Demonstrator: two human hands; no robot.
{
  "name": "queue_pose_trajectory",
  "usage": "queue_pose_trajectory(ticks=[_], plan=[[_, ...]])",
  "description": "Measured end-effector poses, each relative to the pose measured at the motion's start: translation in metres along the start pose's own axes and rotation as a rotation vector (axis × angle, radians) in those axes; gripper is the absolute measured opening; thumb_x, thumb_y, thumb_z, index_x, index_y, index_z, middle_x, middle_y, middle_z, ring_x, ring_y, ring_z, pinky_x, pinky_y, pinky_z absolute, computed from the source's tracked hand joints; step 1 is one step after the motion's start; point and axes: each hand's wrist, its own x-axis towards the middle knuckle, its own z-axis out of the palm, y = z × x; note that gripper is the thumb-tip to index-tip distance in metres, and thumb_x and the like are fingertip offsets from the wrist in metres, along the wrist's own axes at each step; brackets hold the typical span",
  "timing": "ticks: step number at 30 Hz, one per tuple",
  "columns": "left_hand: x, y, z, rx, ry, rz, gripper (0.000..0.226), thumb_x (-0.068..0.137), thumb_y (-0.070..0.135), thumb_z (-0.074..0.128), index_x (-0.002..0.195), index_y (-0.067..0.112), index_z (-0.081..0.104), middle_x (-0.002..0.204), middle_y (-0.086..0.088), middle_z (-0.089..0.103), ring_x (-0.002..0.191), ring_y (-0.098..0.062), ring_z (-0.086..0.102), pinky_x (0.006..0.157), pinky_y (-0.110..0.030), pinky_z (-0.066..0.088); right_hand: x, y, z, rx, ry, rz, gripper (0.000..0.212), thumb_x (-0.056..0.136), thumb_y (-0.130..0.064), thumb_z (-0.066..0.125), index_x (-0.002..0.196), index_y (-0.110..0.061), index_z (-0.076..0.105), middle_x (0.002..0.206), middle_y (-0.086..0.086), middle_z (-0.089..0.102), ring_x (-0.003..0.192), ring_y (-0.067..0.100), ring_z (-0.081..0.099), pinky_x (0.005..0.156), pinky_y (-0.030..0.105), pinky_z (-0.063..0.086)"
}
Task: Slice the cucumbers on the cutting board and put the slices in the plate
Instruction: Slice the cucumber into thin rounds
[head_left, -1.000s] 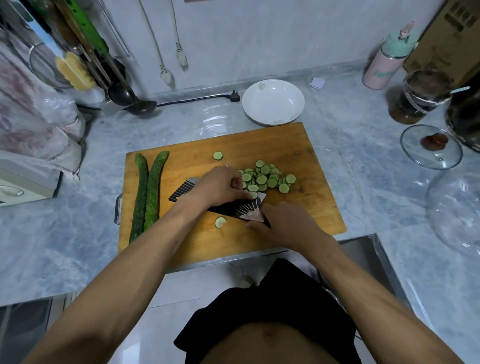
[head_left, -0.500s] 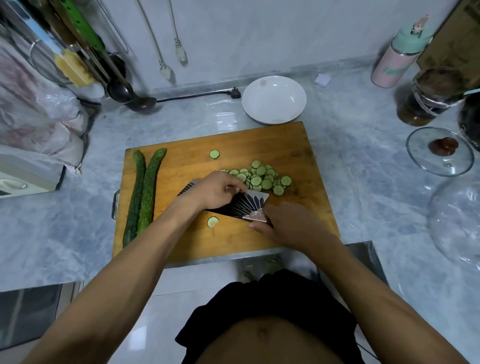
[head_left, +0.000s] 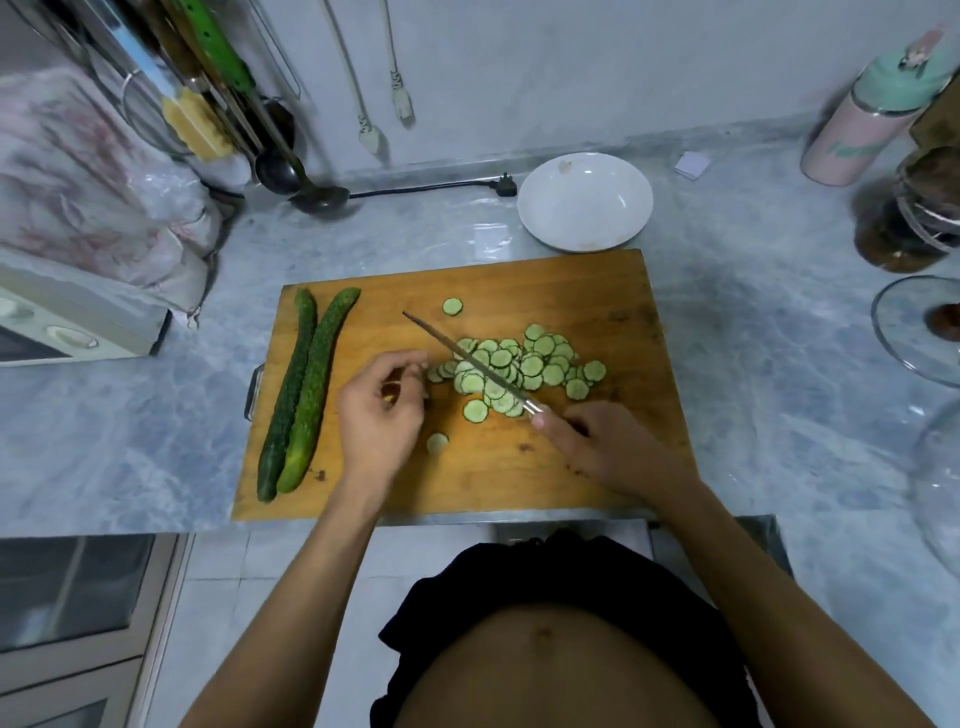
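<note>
While the right hand (head_left: 597, 447) grips the thin steel knife (head_left: 470, 364) edge-up, the loosely curled empty left hand (head_left: 382, 410) risks scattering round green cucumber slices (head_left: 519, 369) off the wooden cutting board (head_left: 571, 467).

Two whole cucumbers (head_left: 301, 389) lie by my cutting board's (head_left: 597, 291) left edge. One knife (head_left: 467, 364), one white plate (head_left: 585, 201) past the far edge. Three stray slices: one (head_left: 452, 306) far, one (head_left: 475, 410) and one (head_left: 437, 442) near. The heap (head_left: 524, 364) is too overlapped to count.
</note>
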Motion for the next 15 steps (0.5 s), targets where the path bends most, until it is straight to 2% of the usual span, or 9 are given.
queue_pose_trajectory(ticks=[2, 3, 5, 7, 9, 12, 15], plan=[[-0.012, -0.023, 0.006, 0.137, -0.135, -0.115, 0.026, 0.088, 0.000, 0.063, 0.095, 0.022, 0.074, 0.096, 0.006, 0.073, 0.093, -0.013, 0.068, 0.087, -0.026, 0.053, 0.000, -0.002, 0.000, 0.104, 0.023, 0.023, 0.073, 0.094, -0.064, 0.045, 0.069, 0.004, 0.055, 0.059, 0.009, 0.051, 0.055, 0.021, 0.052, 0.055, 0.040, 0.042], [-0.017, -0.032, 0.009, 0.236, -0.231, -0.174, 0.024, 0.087, 0.001, 0.065, 0.096, 0.021, 0.075, 0.099, 0.004, 0.074, 0.096, -0.015, 0.068, 0.091, -0.025, 0.051, 0.001, -0.004, -0.002, 0.153, 0.019, 0.033, 0.078, 0.094, -0.065, 0.044, 0.077, 0.010, 0.058, 0.060, 0.013, 0.053, 0.054, 0.020, 0.052, 0.054, 0.036, 0.042], [-0.024, -0.045, 0.017, 0.446, -0.348, -0.252, 0.020, 0.089, 0.010, 0.066, 0.105, 0.015, 0.076, 0.107, -0.003, 0.074, 0.099, -0.021, 0.068, 0.090, -0.023, 0.048, 0.002, -0.008, -0.006, 0.212, -0.008, 0.036, 0.076, 0.096, -0.062, 0.044, 0.084, 0.011, 0.061, 0.061, 0.016, 0.056, 0.050, 0.019, 0.052, 0.051, 0.029, 0.041], [-0.026, -0.049, 0.023, 0.524, -0.345, -0.302, 0.024, 0.091, 0.017, 0.064, 0.114, 0.013, 0.073, 0.110, -0.010, 0.074, 0.101, -0.028, 0.068, 0.086, -0.027, 0.049, 0.002, -0.013, -0.011, 0.240, -0.027, 0.033, 0.070, 0.098, -0.058, 0.044, 0.082, 0.008, 0.062, 0.059, 0.014, 0.056, 0.047, 0.017, 0.053, 0.047, 0.024, 0.042], [-0.023, -0.046, 0.030, 0.500, -0.295, -0.343, 0.026, 0.091, 0.015, 0.065, 0.116, 0.011, 0.072, 0.110, -0.013, 0.073, 0.101, -0.031, 0.067, 0.088, -0.031, 0.050, 0.003, -0.015, -0.012, 0.256, -0.032, 0.033, 0.069, 0.099, -0.055, 0.044, 0.082, 0.009, 0.062, 0.057, 0.011, 0.055, 0.045, 0.017, 0.051, 0.045, 0.023, 0.043], [-0.017, -0.044, 0.045, 0.453, -0.231, -0.359, 0.025, 0.093, 0.015, 0.065, 0.117, 0.009, 0.071, 0.110, -0.014, 0.073, 0.101, -0.029, 0.067, 0.088, -0.028, 0.048, 0.006, -0.015, -0.013, 0.283, -0.032, 0.055, 0.069, 0.100, -0.054, 0.044, 0.082, 0.011, 0.059, 0.056, 0.009, 0.052, 0.045, 0.016, 0.048, 0.043, 0.023, 0.042], [-0.014, -0.039, 0.061, 0.363, -0.183, -0.324, 0.027, 0.094, 0.013, 0.066, 0.119, 0.006, 0.069, 0.110, -0.013, 0.073, 0.099, -0.027, 0.067, 0.085, -0.019, 0.042, 0.007, -0.014, -0.014, 0.299, -0.037, 0.054, 0.063, 0.099, -0.055, 0.044, 0.077, 0.000, 0.062, 0.055, 0.007, 0.054, 0.044, 0.015, 0.047, 0.044, 0.025, 0.042]])
